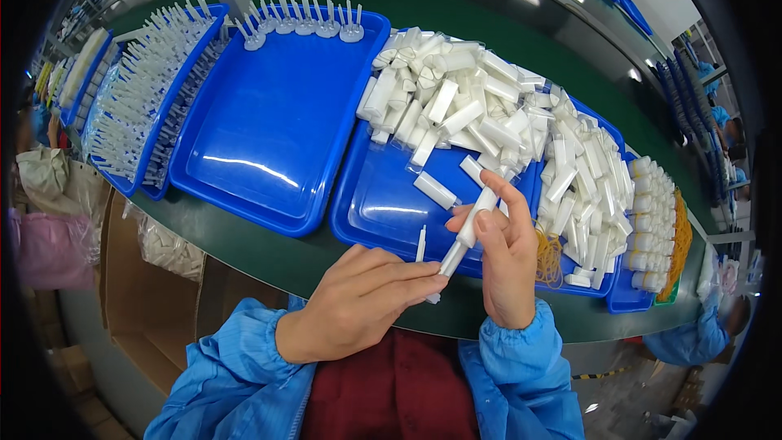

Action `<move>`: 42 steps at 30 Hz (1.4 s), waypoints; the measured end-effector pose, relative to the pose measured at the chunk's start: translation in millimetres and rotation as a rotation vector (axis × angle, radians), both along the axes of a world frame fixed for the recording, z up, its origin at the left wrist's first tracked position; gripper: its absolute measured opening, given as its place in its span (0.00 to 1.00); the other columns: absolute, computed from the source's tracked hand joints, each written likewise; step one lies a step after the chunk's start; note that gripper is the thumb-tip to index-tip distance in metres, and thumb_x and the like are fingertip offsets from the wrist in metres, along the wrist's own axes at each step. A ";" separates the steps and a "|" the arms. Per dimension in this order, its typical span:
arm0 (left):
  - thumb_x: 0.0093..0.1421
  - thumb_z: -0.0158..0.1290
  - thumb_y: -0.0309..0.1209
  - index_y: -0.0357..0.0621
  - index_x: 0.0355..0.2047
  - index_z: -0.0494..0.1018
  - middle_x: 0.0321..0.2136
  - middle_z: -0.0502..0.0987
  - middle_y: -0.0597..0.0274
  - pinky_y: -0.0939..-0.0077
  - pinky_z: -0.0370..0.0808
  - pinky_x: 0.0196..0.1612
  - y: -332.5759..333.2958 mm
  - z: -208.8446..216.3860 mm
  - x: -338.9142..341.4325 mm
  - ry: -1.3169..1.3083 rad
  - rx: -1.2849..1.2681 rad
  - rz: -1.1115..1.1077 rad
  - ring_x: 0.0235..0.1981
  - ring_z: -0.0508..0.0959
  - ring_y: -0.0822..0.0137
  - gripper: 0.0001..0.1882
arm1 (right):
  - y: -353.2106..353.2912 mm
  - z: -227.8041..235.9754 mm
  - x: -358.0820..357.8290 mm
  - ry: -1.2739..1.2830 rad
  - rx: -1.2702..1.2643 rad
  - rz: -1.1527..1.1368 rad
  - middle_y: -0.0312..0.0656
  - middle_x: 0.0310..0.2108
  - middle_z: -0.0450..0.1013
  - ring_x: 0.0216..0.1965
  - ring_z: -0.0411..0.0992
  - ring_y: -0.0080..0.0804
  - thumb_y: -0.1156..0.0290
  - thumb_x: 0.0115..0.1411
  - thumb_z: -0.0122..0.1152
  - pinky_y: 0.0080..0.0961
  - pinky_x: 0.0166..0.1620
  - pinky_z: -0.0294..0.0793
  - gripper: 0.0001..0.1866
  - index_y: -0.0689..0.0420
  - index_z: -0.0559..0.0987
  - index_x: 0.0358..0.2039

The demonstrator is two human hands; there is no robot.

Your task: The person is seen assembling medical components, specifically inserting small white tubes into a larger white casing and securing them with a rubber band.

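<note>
My right hand [507, 257] is closed round a white tube [469, 230], thumb on its near side and index finger stretched along its upper end. The tube slants down toward my left hand [358, 301], whose fingers are pressed together at its lower end. From behind those fingers a thin white prong [421, 244] sticks up, and a white bit of its base shows below them. It looks like the round-based pronged pieces in the tray; my fingers hide how it meets the tube. Just beyond my hands, loose white wrapped tubes [436, 190] lie in a blue tray [371, 216].
A blue tray [261, 147] at left has several pronged pieces [305, 24] along its far edge. Farther left, stacked trays hold many white prongs [151, 90]. At right are heaped white tubes [582, 171], yellow rubber bands [549, 261] and banded white cylinders [649, 228]. Cardboard boxes [151, 301] stand below left.
</note>
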State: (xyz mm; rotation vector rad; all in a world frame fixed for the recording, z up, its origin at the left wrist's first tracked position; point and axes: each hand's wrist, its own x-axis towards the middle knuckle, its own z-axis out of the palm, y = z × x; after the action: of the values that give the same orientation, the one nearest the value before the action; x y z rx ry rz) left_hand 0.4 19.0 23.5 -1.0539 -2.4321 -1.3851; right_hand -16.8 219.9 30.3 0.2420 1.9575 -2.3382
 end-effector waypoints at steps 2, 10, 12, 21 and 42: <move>0.54 0.62 0.22 0.43 0.48 0.80 0.47 0.82 0.63 0.74 0.68 0.36 1.0 0.2 1.5 0.003 -0.002 0.008 0.35 0.78 0.67 0.19 | 4.6 -5.9 0.0 0.028 0.041 -0.039 0.45 0.40 0.77 0.45 0.75 0.29 0.65 0.68 0.56 0.28 0.54 0.70 0.30 0.63 0.62 0.66; 0.49 0.63 0.19 0.46 0.45 0.82 0.45 0.82 0.63 0.71 0.73 0.39 3.3 -1.2 3.2 -0.006 -0.025 0.041 0.36 0.78 0.64 0.20 | 10.9 -10.8 1.3 0.081 0.152 0.034 0.46 0.41 0.77 0.41 0.78 0.28 0.70 0.67 0.58 0.25 0.46 0.76 0.28 0.64 0.63 0.64; 0.49 0.64 0.18 0.46 0.43 0.82 0.43 0.82 0.62 0.71 0.73 0.39 3.8 -4.4 3.7 0.008 -0.002 0.067 0.36 0.79 0.63 0.19 | 12.4 -7.8 1.4 0.105 0.172 0.045 0.47 0.37 0.80 0.41 0.78 0.28 0.74 0.66 0.60 0.23 0.48 0.75 0.27 0.65 0.63 0.63; 0.48 0.67 0.20 0.43 0.40 0.78 0.39 0.81 0.57 0.71 0.77 0.37 -2.1 -23.2 3.6 0.064 0.228 0.185 0.36 0.81 0.60 0.18 | -23.7 -35.4 42.5 0.345 0.242 0.054 0.49 0.51 0.72 0.56 0.68 0.35 0.74 0.62 0.64 0.33 0.60 0.66 0.33 0.65 0.62 0.64; 0.47 0.66 0.23 0.52 0.38 0.84 0.41 0.82 0.70 0.74 0.68 0.37 -11.0 4.4 0.1 0.042 -0.010 -0.042 0.34 0.76 0.67 0.16 | 20.9 -17.0 -12.1 0.091 0.273 0.042 0.33 0.25 0.71 0.28 0.64 0.17 0.60 0.73 0.50 0.18 0.32 0.63 0.20 0.60 0.75 0.27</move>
State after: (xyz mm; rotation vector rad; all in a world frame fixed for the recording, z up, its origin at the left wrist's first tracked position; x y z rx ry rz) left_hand 0.6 8.0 27.9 -1.1308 -2.4030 -1.3501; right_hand -28.8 240.8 13.3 0.1110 2.2993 -2.0871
